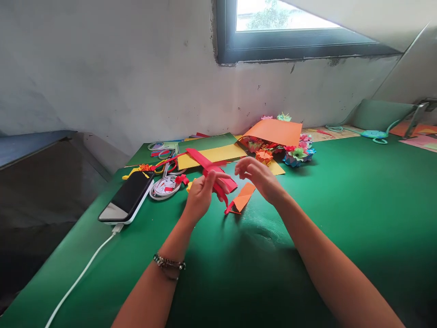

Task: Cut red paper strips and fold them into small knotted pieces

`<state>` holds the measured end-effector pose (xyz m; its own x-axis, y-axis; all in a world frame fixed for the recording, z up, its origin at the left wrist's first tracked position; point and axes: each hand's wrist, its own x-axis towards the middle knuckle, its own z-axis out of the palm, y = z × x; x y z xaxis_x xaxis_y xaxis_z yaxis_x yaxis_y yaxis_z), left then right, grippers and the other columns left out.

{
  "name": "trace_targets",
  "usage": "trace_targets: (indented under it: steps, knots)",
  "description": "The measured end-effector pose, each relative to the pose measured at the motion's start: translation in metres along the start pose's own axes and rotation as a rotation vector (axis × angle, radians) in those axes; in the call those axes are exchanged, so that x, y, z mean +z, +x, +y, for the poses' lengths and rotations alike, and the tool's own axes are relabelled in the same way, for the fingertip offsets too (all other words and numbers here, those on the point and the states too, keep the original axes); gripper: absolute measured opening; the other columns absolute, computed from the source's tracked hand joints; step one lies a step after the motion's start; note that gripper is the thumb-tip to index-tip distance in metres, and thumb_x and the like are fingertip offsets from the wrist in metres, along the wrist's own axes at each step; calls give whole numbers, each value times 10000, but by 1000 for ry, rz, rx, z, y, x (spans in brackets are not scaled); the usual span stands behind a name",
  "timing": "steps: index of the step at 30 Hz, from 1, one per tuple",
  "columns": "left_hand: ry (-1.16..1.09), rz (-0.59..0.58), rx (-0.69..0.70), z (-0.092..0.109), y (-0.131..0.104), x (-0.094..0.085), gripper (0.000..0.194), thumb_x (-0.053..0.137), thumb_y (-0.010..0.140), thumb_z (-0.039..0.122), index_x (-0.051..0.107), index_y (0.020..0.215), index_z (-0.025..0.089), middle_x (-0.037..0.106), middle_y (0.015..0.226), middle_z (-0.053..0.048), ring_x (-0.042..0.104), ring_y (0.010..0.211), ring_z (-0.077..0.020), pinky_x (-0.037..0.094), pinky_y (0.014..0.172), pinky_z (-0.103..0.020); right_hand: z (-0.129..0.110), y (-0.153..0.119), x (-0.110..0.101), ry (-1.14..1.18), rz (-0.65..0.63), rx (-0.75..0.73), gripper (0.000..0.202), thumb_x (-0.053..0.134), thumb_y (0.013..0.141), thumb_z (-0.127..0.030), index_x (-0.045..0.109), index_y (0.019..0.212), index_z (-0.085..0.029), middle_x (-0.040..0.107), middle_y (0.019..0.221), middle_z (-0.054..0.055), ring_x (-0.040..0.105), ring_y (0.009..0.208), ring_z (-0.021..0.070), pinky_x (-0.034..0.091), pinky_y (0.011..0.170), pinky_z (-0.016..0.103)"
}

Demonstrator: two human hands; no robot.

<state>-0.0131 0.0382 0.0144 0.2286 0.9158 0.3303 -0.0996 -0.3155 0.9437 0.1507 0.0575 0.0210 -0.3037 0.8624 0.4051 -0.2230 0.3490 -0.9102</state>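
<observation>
My left hand (200,193) is closed on a folded strip of red paper (198,158), which slants up to the left above the table. A narrower red end hangs below the fingers. Just right of it, my right hand (261,177) is raised with its fingers loosely bent and apart, and nothing shows in them. Below and between the hands, a folded orange paper piece (243,197) lies on the green table (327,218).
A phone (128,197) with a white cable (82,275) lies left, beside tape rolls (165,187) and scissors (166,168). Yellow paper (208,155) is behind the hands. Orange paper (276,132) partly covers several paper flowers (300,154) at the back. The wall stands behind.
</observation>
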Motion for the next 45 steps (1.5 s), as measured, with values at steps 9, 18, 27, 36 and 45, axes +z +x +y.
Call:
trace_targets:
  steps: [9, 18, 27, 36, 45]
  knots:
    - [-320, 413, -36, 8, 10, -19, 349, 496, 791, 446, 653, 705, 147, 528, 459, 31, 437, 362, -28, 348, 338, -125, 1, -4, 9, -407, -584, 244, 188, 514, 784, -327, 568, 778, -147, 544, 794, 14, 482, 760, 119, 385, 707, 259]
    - [-372, 539, -16, 9, 13, -34, 351, 458, 827, 387, 665, 677, 147, 515, 446, 22, 458, 388, -34, 343, 330, -113, 0, -6, 12, -149, -496, 364, 208, 553, 770, -348, 566, 817, -145, 571, 755, -2, 519, 704, 86, 408, 650, 215]
    - [-278, 563, 3, 8, 13, -45, 350, 479, 799, 421, 649, 677, 141, 552, 470, 25, 445, 336, -34, 374, 348, -144, -1, -5, 4, -140, -407, 345, 260, 532, 779, -372, 594, 713, -128, 594, 579, -11, 524, 527, 65, 413, 535, 201]
    - [-6, 591, 33, 3, 6, -65, 282, 479, 751, 401, 598, 832, 159, 589, 691, 0, 533, 484, -68, 445, 488, -193, -8, -3, -10, -196, -414, 366, 252, 529, 776, -354, 605, 715, -122, 543, 473, -45, 401, 416, 36, 311, 430, 193]
    - [983, 534, 672, 5, -16, -37, 520, 620, 660, 236, 458, 1153, 201, 454, 1209, -121, 384, 1159, -293, 278, 984, -459, -3, -6, 4, -4, -475, 389, 194, 530, 801, -326, 531, 846, -137, 626, 577, -24, 517, 482, 53, 387, 481, 191]
